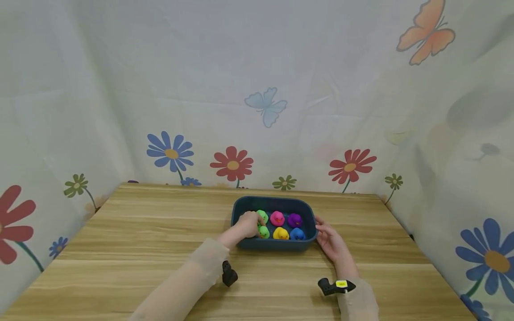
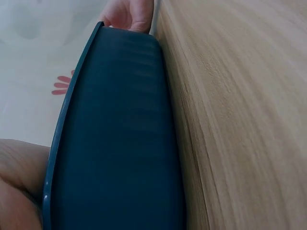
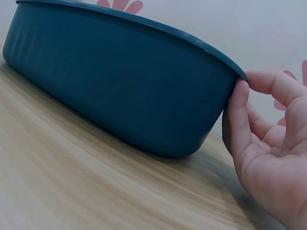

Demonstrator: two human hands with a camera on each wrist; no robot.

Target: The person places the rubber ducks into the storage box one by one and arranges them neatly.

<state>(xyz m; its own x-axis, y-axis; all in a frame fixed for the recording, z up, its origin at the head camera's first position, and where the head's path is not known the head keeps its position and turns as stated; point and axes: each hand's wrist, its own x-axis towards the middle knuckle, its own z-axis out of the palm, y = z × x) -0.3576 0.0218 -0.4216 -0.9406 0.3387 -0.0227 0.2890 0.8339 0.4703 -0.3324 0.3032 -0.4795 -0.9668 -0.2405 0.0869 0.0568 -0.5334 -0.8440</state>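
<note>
A dark blue basin [image 1: 271, 244] stands on the wooden table and holds small toy ducks. My left hand [image 1: 246, 224] reaches over its left end, fingers down among the green ducks. One green duck [image 1: 262, 216] shows behind the fingers and another green duck [image 1: 263, 232] in front; I cannot tell whether they grip one. In the left wrist view the same hand [image 2: 19, 184] overlaps the rim, its fingertips hidden by the basin wall. At the right end, my right hand [image 3: 273, 143] touches the rim from outside with thumb and forefinger, palm away from the basin.
Beside the green ducks sit a pink duck [image 1: 277, 218], a yellow duck [image 1: 280, 233], a purple duck [image 1: 295, 220] and a blue duck [image 1: 297, 234]. Wooden table [image 1: 140, 232] surrounds the basin. A flower-and-butterfly cloth [image 1: 192, 107] hangs behind and at both sides.
</note>
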